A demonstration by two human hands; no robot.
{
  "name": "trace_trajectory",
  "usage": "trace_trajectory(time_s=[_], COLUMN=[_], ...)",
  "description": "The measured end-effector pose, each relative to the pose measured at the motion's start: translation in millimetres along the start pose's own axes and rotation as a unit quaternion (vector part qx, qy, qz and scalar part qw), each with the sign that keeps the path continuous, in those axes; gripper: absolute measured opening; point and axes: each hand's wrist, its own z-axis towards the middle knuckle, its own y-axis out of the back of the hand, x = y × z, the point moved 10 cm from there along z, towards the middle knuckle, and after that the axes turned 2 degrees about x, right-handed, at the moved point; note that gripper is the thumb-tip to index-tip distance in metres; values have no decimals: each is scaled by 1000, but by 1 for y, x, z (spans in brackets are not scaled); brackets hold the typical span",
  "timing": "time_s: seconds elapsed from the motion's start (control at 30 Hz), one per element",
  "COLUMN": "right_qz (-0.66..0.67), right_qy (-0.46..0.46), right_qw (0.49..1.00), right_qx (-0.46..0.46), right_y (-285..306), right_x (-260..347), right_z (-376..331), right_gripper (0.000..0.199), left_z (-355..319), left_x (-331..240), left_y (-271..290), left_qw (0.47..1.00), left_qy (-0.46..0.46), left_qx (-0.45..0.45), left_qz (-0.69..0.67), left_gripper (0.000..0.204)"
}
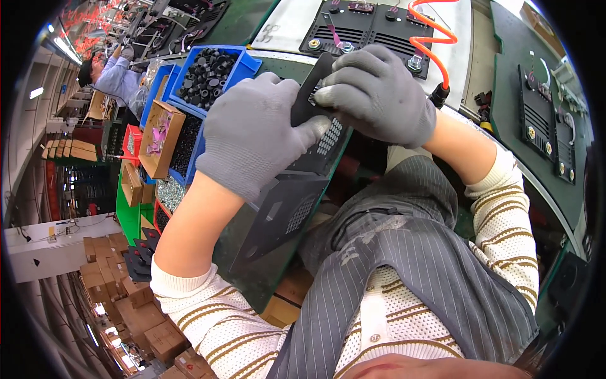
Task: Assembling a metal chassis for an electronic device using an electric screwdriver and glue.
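Observation:
Both hands wear grey knit gloves. My left hand (249, 132) grips a thin black panel (305, 95) that is tilted up on edge, its thumb pressed along the near face. My right hand (379, 91) is closed at the panel's other side, with curled fingertips by its edge; whatever small part may sit under them is hidden. Just below the hands lies a flat black plate with rows of small holes (328, 140). Nearer to me, another black perforated plate (274, 211) rests on the dark green bench top.
Left of my hands stand a blue bin of round black knobs (211, 72), a cardboard box of pink pieces (161, 132) and a heap of silvery screws (172, 191). An orange coiled hose (435, 47) hangs at right. Black panels (372, 28) lie ahead. A co-worker (117, 79) is far left.

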Motion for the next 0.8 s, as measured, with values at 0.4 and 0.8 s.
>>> trace_trajectory(time_s=[0.4, 0.8], right_qz=[-2, 79], right_qy=[78, 18], right_qw=[986, 936], right_qx=[148, 343], right_y=[-22, -46], right_x=[4, -53], right_z=[21, 51], right_gripper=[25, 49], left_z=[2, 5], left_x=[-2, 2], left_y=[-3, -2], left_qw=[998, 996], left_qy=[-12, 20], left_qx=[-59, -68], left_qz=[26, 51], left_gripper=[38, 34])
